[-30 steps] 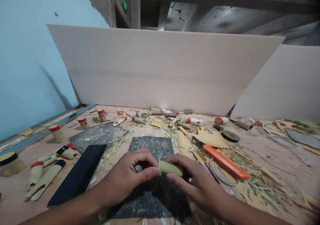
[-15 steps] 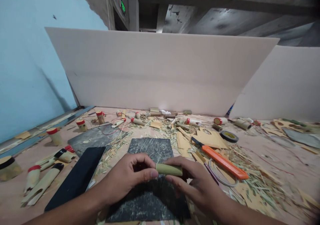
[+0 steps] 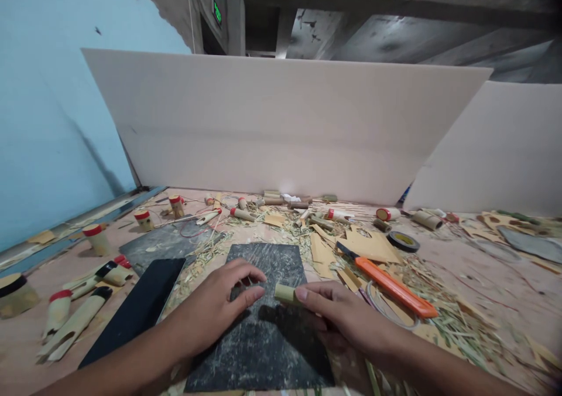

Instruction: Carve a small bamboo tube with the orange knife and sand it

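A short green bamboo tube point(image 3: 285, 293) sticks out of my right hand point(image 3: 338, 311), pinched between thumb and fingers. Its left end is bare, and the fingers cover the rest. My left hand point(image 3: 223, 302) is just left of the tube, apart from it, with thumb and fingers parted and nothing between them. Beneath both hands lies a dark, scratched cutting board point(image 3: 263, 355). To the right of my right hand rests an orange utility knife point(image 3: 395, 287), its blade pointing away to the upper left.
A black phone-like slab point(image 3: 136, 311) lies on the left beside several bamboo pieces with red or black bands point(image 3: 76, 328). Shavings point(image 3: 465, 325), yellow sheet scraps point(image 3: 369, 243) and a tape roll point(image 3: 403, 241) are on the right. A white panel point(image 3: 285, 126) stands behind.
My left hand has let go of the bamboo tube and drawn slightly left. My right hand now covers more of the tube, with its thumb on top.
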The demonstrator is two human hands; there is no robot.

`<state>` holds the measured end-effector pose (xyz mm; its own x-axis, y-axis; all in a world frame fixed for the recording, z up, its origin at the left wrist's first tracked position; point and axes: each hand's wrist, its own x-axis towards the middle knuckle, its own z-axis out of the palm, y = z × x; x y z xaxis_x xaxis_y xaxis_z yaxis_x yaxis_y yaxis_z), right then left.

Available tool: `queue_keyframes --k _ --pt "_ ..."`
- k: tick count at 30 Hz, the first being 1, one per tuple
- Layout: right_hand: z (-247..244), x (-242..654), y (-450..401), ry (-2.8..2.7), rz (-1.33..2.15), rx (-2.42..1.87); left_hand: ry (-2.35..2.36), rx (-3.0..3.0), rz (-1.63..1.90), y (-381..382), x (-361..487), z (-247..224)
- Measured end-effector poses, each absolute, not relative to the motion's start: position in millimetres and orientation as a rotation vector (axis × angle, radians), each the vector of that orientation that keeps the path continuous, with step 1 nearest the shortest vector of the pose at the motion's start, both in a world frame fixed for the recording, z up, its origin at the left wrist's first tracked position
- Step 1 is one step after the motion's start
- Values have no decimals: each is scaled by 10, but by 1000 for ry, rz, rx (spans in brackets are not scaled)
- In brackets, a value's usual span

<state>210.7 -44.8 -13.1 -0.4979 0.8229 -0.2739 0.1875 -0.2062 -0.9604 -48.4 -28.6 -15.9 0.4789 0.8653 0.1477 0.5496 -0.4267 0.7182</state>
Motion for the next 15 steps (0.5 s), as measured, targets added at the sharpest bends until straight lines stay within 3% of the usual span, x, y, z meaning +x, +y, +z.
queue_keyframes --k 4,8,15 --pt "-110 2113 -475 -2085 1173 -1190 1236 2286 325 -230 -628 -237" --pt "-157 2077 -541 -2335 962 -1107 1161 2348 4 -240 -664 -310" --pt "-285 2128 -355 -2375 583 -1347 1135 2346 4 -234 -665 -389"
